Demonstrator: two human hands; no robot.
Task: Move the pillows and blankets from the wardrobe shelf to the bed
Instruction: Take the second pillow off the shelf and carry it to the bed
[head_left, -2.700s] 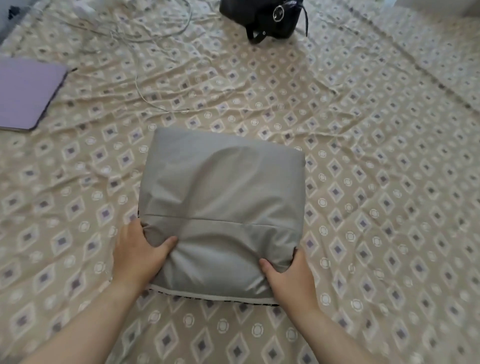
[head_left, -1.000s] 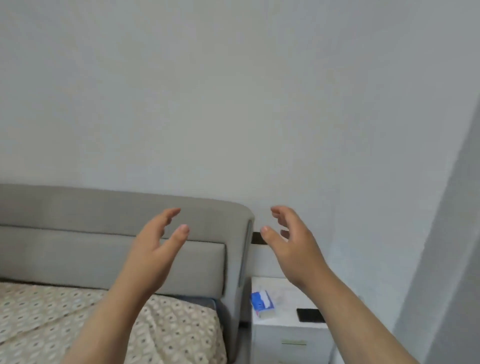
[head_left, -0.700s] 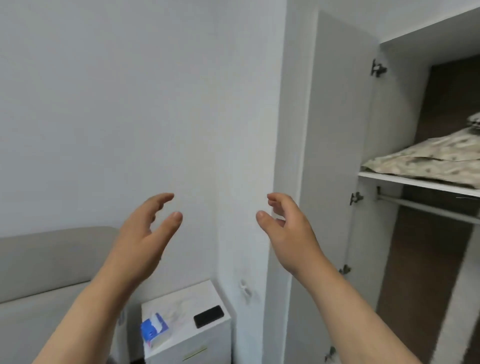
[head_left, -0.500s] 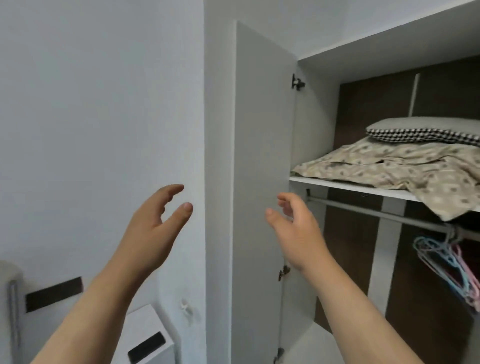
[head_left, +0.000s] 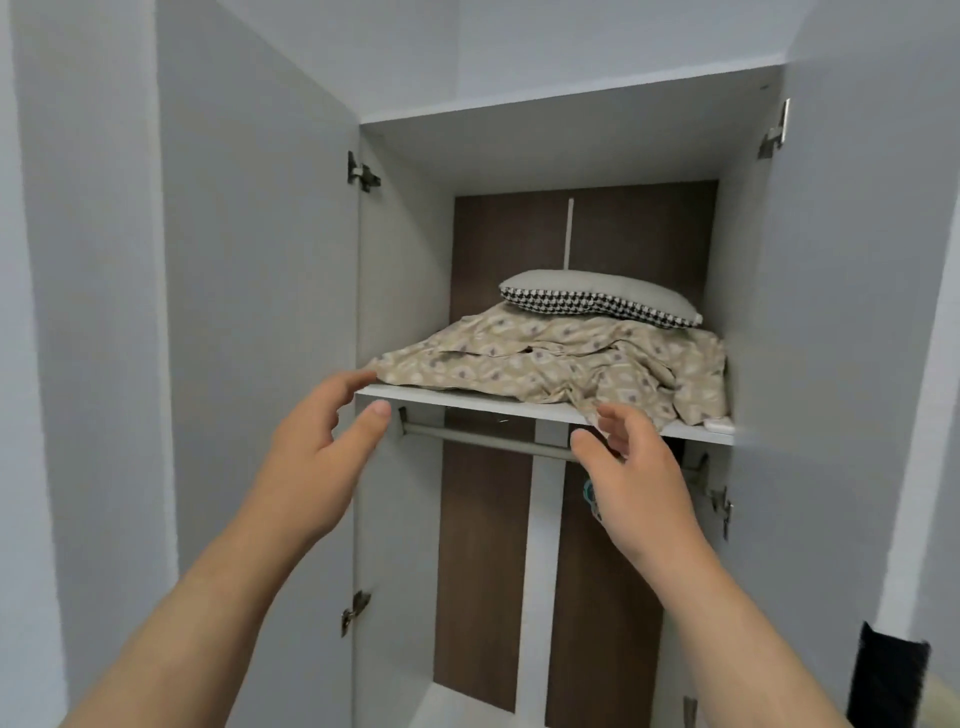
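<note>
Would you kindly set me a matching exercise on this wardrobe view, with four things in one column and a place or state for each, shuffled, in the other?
Column one:
1. pillow
2. blanket
3. hanging rail
4. left hand

Column two:
A. runs just beneath the shelf
B. open, fingers stretched toward the shelf's left end
C. lies on top of the blanket
D. crumpled on the shelf, one fold drooping over its front edge

Pairs: 1-C; 2-D; 3-A; 4-B
</note>
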